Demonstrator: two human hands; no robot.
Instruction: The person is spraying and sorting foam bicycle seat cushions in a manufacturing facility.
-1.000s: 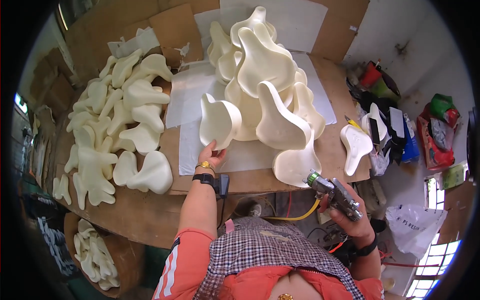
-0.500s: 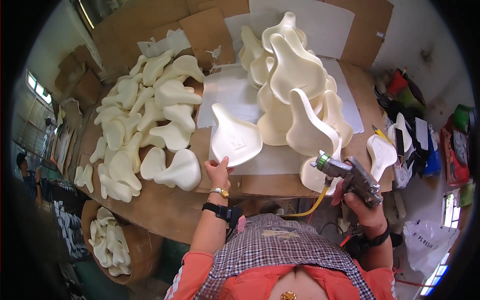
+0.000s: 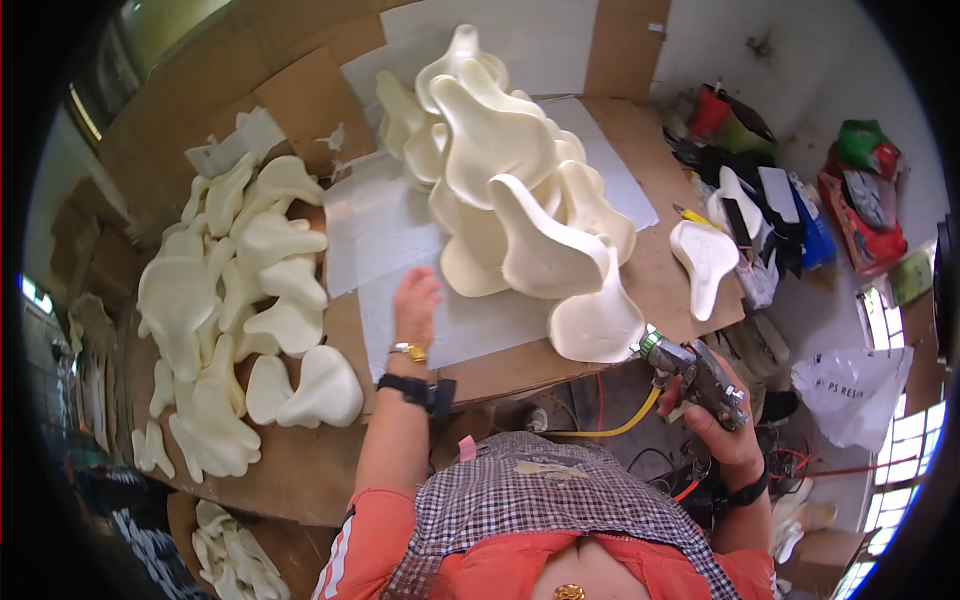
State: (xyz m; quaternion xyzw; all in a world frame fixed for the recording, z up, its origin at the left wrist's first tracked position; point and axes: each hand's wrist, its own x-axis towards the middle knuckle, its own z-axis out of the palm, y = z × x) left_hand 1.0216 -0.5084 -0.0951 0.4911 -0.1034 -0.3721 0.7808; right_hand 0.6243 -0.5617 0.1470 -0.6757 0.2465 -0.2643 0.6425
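Workbench: cardboard-topped table under white sheets, with clutter along its right end.
Central pile: cream saddle-shaped foam shells, stacked high and leaning on one another.
Left spread: finished-looking shells laid in overlapping rows, now extended by one at the near end.
Change: half a second ago the left hand held a shell upright; that shell is gone from the hand, so one piece appears done.
Container: round bin below the table edge, holding smaller cream offcuts.
Left hand: empty, fingers loose, resting on the white sheet.
Right hand: gripping a metal spray gun with yellow hose, beside the pile.
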